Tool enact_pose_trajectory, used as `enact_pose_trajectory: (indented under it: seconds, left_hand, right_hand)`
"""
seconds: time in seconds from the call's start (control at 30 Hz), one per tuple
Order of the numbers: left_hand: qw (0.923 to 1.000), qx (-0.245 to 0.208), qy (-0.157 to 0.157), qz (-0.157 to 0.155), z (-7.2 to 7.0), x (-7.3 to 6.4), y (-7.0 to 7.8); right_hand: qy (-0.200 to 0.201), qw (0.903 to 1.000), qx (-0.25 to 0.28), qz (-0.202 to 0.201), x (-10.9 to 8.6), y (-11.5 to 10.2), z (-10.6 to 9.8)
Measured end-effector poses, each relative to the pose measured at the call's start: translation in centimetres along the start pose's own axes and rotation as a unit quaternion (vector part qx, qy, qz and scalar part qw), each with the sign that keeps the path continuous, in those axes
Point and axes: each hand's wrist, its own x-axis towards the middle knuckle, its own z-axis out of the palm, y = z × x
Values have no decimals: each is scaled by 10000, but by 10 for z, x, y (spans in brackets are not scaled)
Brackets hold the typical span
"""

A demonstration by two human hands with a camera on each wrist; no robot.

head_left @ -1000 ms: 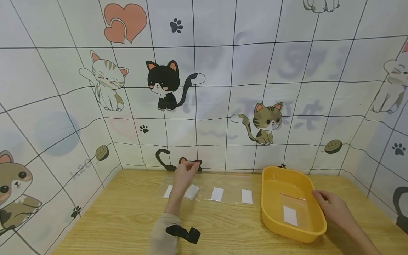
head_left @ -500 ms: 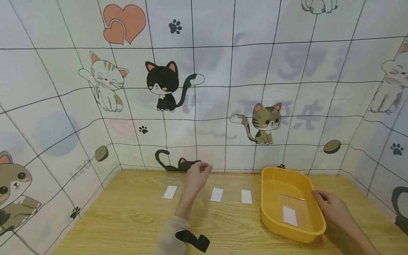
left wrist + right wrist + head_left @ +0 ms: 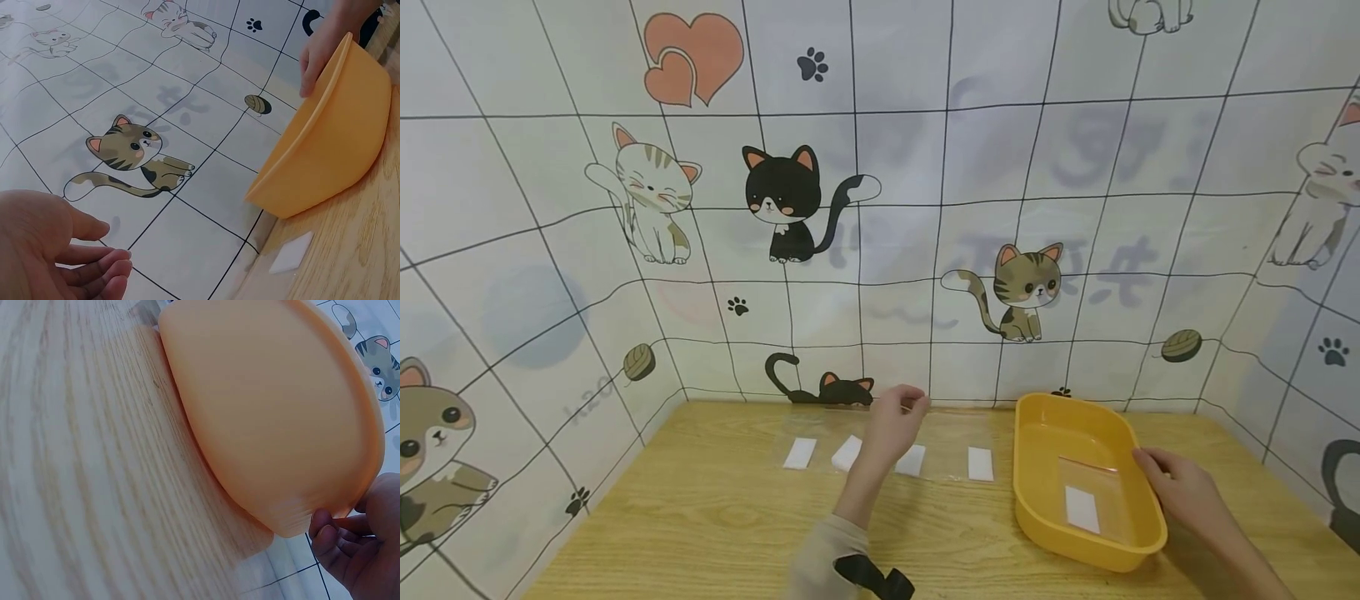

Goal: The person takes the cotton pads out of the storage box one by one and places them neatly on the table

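Note:
My left hand [image 3: 898, 417] hovers above a row of clear plastic bags, near the table's back edge. In the left wrist view its fingers [image 3: 94, 269] are loosely bent, thumb apart, with nothing between them. Each bag shows a white rectangle: a left one [image 3: 800, 453], a tilted one [image 3: 847, 452], one partly behind my wrist [image 3: 912, 460] and a right one [image 3: 980, 464]. My right hand [image 3: 1183, 483] pinches the right rim of a yellow plastic basin [image 3: 1027, 500]. Inside the basin lies another clear bag with a white rectangle [image 3: 1082, 509].
The wood-patterned table [image 3: 700, 517] runs up to a white cloth backdrop [image 3: 895, 250] printed with cats and grid lines, which also rises at both sides. A black strap [image 3: 872, 575] is around my left sleeve [image 3: 826, 557].
My left hand has moved rightward along the row of bags, uncovering the tilted white rectangle and partly covering the one to its right. The right hand and basin have stayed in place.

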Motion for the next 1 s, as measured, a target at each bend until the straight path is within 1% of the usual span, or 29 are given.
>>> enact_pose_trajectory:
  seconds: [0.23, 0.43, 0.53, 0.77, 1.0]
  left_hand:
    - [9999, -40, -39, 107, 10, -3, 9]
    - [9997, -20, -145, 208, 20, -6, 17]
    - [9996, -3, -132, 266, 23, -7, 19]
    - [9996, -98, -248, 104, 32, -7, 25]
    - [9990, -194, -333, 212, 44, -7, 31]
  right_hand:
    - [5, 10000, -4, -14, 0, 1, 1]
    - [67, 9999, -42, -80, 0, 3, 1]
    - [68, 9999, -53, -87, 0, 4, 1]
    - [128, 9999, -20, -99, 0, 2, 2]
    - [98, 9999, -65, -31, 1, 1, 2]
